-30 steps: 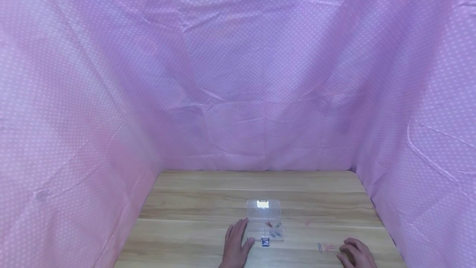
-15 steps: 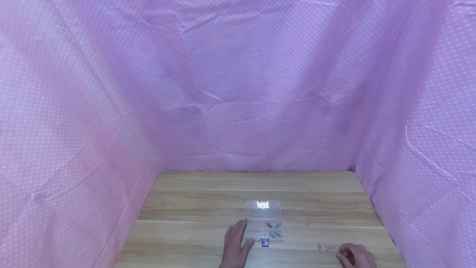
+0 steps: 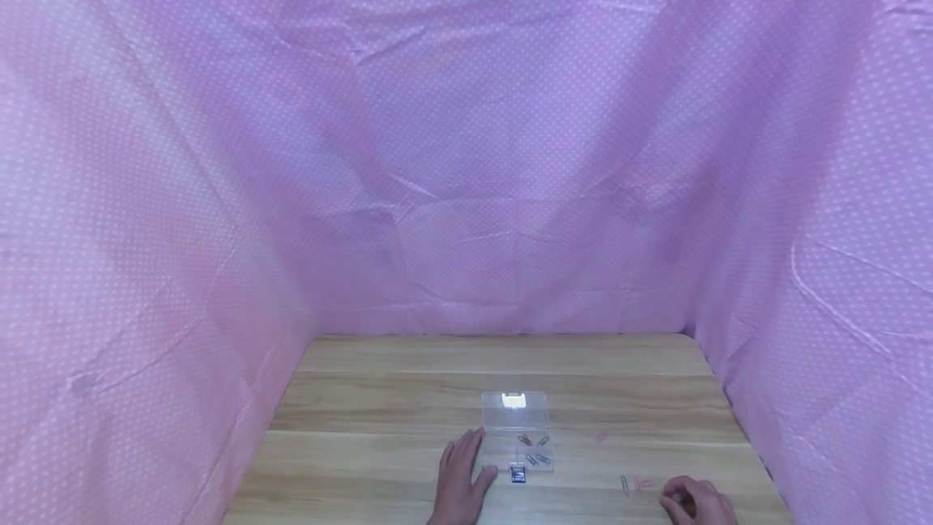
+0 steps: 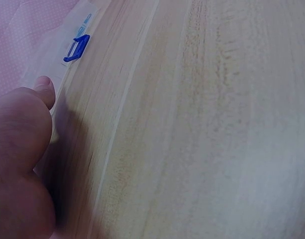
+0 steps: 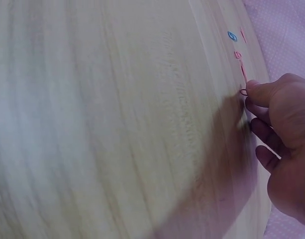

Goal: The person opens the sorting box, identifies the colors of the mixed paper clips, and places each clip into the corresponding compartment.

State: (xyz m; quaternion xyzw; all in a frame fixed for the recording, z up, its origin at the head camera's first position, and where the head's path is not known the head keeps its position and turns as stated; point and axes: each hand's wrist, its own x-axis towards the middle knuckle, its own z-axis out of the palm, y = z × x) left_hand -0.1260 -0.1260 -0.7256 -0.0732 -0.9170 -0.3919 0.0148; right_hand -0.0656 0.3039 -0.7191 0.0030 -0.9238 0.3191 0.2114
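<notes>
A clear plastic box (image 3: 500, 450) with its lid (image 3: 514, 410) laid back has paper clips (image 3: 537, 458) in its right compartments. My left hand (image 3: 459, 483) rests along its left side, fingers nearly straight, thumb at the front corner by the blue latch (image 4: 77, 48). At the right, my right hand (image 3: 696, 501) has its thumb and forefinger together, pinching a small paper clip (image 5: 244, 92) whose loop peeks out at the fingertips. Left of that hand lie red paper clips (image 3: 643, 484) and a blue paper clip (image 3: 624, 485).
One more pink-red paper clip (image 3: 601, 437) lies farther back, right of the box. The wood-grain table (image 3: 379, 395) has pink dotted cloth (image 3: 510, 266) hanging around its back and sides.
My right hand's thumb and fingers have come together from a more spread pose, low over the table. The left hand stays beside the box.
</notes>
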